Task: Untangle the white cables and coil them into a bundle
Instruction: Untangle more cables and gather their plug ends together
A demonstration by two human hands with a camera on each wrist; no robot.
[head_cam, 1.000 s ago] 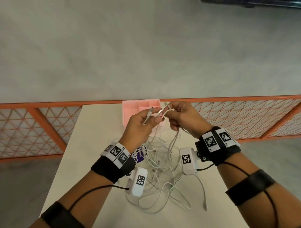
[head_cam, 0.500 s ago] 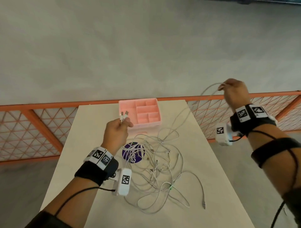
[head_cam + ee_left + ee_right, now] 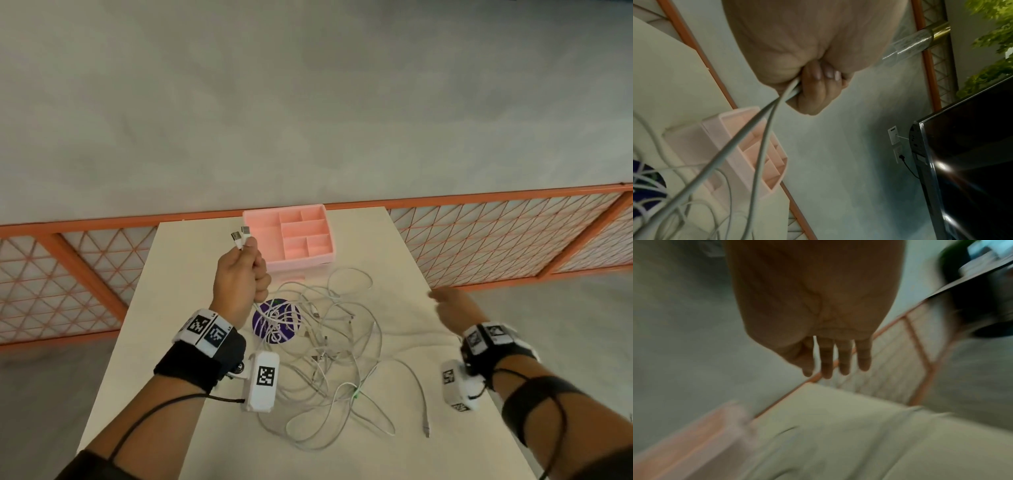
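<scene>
Left hand point(image 3: 241, 274) is up above the table point(image 3: 178, 308), fist curled tight round two white cable ends, and the two plugs point(image 3: 240, 236) poke out of the top of the fist, just in front of the pink organiser tray point(image 3: 329, 253). From the bottom of that fist two strands drop down and toward the person, running straight into the tangle of white cables point(image 3: 329, 346) that sprawls over the middle of the table and across a round purple sticker point(image 3: 275, 322). The left wrist view confirms it: fingers point(image 3: 813, 87) wrapped round the pair, both strands leaving the grip side by side and slanting down past the tray. Right hand point(image 3: 452, 308) is out at the table's right edge, blurred (it is moving fast), fingers point(image 3: 826, 360) straight and spread, holding nothing. So here is the relation that matters: the held strands run from the left fist down and rightward into the heap, and the heap lies between the two hands, nearer the left. One loose plug end point(image 3: 426, 430) lies apart at the near right, closest to the free right hand. My read is the right hand goes into the pile next, picking up the strands below the left grip.
</scene>
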